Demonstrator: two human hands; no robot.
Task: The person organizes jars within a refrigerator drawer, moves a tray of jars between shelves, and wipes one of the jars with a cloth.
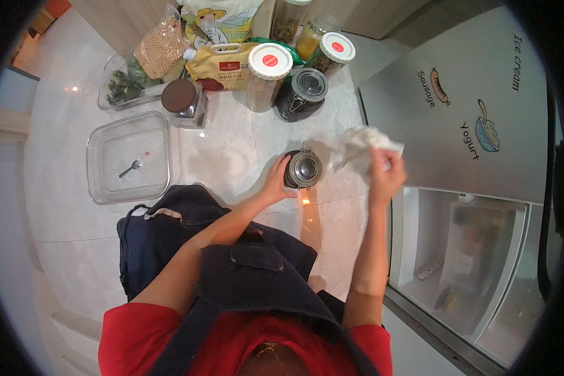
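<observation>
My left hand (pixel 276 182) is curled round the left side of a small glass clip-top jar (pixel 305 169), which stands upright on the tiled floor with its lid on. To the right of it, my right hand (pixel 387 171) pinches a crumpled white cloth (pixel 369 141), blurred and raised above the floor near the fridge door. Beyond the small jar stand a larger clip-top jar (pixel 303 96) with dark contents and a tall clear canister (pixel 265 80) with a white lid. A square jar with a brown lid (pixel 179 96) is further left.
A clear ribbed plastic bin (pixel 91 162) holding a small dark spoon lies at the left. Behind it are another clear bin (pixel 104 101), a bag of beige beans (pixel 160 47), a yellow pouch (pixel 225 70) and more canisters. At the right, the fridge door (pixel 404 108) adjoins an open compartment (pixel 432 239).
</observation>
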